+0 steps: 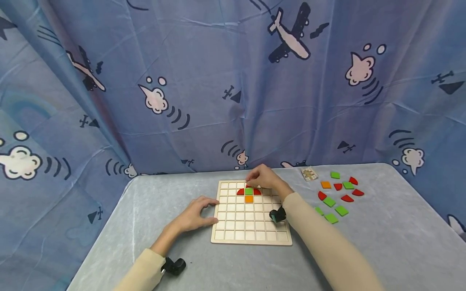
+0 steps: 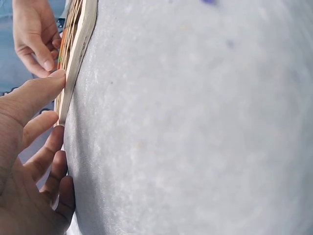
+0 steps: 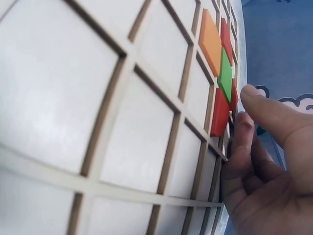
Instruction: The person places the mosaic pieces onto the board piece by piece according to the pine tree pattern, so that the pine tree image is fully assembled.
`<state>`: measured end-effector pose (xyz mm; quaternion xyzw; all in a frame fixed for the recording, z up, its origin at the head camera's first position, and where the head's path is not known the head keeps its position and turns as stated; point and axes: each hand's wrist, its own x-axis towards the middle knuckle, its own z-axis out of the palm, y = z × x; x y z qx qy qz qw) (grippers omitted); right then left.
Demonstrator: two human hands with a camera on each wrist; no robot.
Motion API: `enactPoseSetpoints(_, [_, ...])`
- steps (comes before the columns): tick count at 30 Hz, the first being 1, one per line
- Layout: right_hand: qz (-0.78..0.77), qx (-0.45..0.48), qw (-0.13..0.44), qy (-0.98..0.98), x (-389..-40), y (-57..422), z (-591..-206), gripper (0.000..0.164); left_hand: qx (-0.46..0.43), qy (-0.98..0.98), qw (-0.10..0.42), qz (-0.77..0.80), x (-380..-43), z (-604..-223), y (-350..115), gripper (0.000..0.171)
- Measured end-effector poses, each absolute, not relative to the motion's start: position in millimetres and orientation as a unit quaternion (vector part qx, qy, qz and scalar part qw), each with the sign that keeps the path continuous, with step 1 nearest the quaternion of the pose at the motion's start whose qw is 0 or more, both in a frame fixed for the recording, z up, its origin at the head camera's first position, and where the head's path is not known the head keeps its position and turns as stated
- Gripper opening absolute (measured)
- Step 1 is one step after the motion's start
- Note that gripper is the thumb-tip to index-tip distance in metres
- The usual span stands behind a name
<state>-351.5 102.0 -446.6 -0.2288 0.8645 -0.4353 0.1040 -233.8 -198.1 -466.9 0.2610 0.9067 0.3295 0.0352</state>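
A pale wooden grid board (image 1: 251,244) lies on the table. My left hand (image 1: 194,214) rests along its left side, fingers spread, thumb and fingertips at the frame. My right hand (image 1: 265,177) is over the top rows, its fingertips right at a red quarter-round tile (image 3: 234,94) in the top row. In the right wrist view a gap shows between thumb and forefinger. Below that tile sits a green square tile (image 1: 249,191), with a red tile (image 1: 240,192) on its left and another red tile (image 1: 257,192) on its right. An orange square tile (image 1: 249,199) lies under the green one.
Loose tiles lie to the right of the board: several green squares (image 1: 341,210), several red quarter-rounds (image 1: 347,198) and an orange square (image 1: 325,184). A small patterned card (image 1: 309,173) lies near the back edge. A blue curtain (image 1: 204,101) hangs behind the grey-covered table (image 1: 174,182).
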Motion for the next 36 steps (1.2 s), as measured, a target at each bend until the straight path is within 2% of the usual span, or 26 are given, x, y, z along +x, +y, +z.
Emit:
enactPoseSetpoints(5, [-0.431, -0.227, 0.105, 0.867, -349.3, 100.4, -445.1, 0.004, 0.259, 0.909, 0.034, 0.326, -233.7, -467.3, -198.6, 0.054])
enactPoseSetpoints(36, [-0.432, -0.208, 0.085, 0.874, -349.6, 94.4, -449.2, 0.004, 0.256, 0.909, 0.03, 0.327, -232.6, -468.4, -198.4, 0.054])
